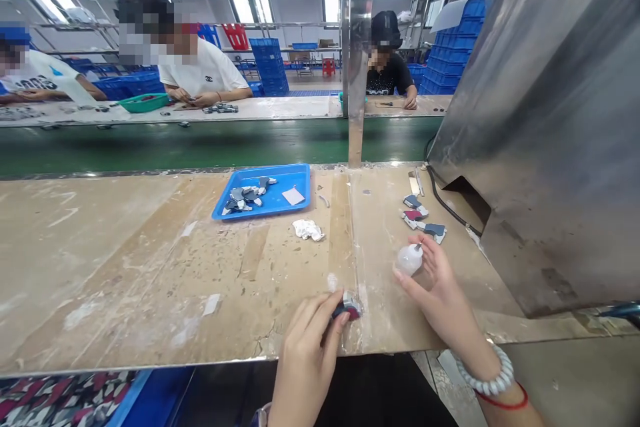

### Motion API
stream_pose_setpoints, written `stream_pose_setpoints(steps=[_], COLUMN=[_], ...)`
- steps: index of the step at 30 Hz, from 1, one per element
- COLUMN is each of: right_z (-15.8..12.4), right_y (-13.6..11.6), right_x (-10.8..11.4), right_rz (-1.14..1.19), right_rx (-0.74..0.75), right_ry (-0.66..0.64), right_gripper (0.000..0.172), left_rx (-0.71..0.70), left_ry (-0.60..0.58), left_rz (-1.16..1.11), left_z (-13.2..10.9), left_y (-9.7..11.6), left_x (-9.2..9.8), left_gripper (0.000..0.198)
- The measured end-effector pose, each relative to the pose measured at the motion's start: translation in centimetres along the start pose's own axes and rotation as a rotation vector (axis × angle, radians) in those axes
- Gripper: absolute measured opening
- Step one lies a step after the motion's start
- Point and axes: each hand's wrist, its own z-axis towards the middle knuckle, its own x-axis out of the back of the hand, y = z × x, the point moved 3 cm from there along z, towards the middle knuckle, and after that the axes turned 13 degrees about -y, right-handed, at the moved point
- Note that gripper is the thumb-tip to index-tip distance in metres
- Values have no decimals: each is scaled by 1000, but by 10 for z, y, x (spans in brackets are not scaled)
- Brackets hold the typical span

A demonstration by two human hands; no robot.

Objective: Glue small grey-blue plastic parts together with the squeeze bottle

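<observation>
My left hand (pixel 313 337) pinches a small grey, red and dark part (pixel 349 307) against the worn workbench (pixel 150 267) near its front edge. My right hand (pixel 440 287) is closed around a small translucent white bottle (pixel 409 259), its nozzle pointing up and away. Just beyond the bottle lie three similar small parts (pixel 423 217) in a loose row. A blue tray (pixel 295 177) holding several more such parts and a white square stands farther back, left of centre.
A crumpled white scrap (pixel 308 229) lies in front of the tray. A large metal housing (pixel 550 133) with a black cable (pixel 445 200) fills the right side. A green conveyor belt (pixel 200 143) runs behind the bench; other people sit working at the far bench beyond it.
</observation>
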Motion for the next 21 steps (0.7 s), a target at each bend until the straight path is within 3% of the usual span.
stream_pose_setpoints(steps=[5, 12, 21], right_z=[14, 2, -5], right_y=[2, 8, 5], right_x=[-8, -4, -8], right_rz=[-146, -87, -177], right_rx=[-34, -55, -32], right_ry=[-97, -121, -95], right_gripper=[52, 43, 44], left_rx=[-26, -149, -57], left_ry=[150, 171, 131], left_rz=[-5, -48, -133], left_z=[-2, -3, 0], left_y=[2, 5, 5], left_x=[-4, -6, -2], left_gripper=[15, 19, 21])
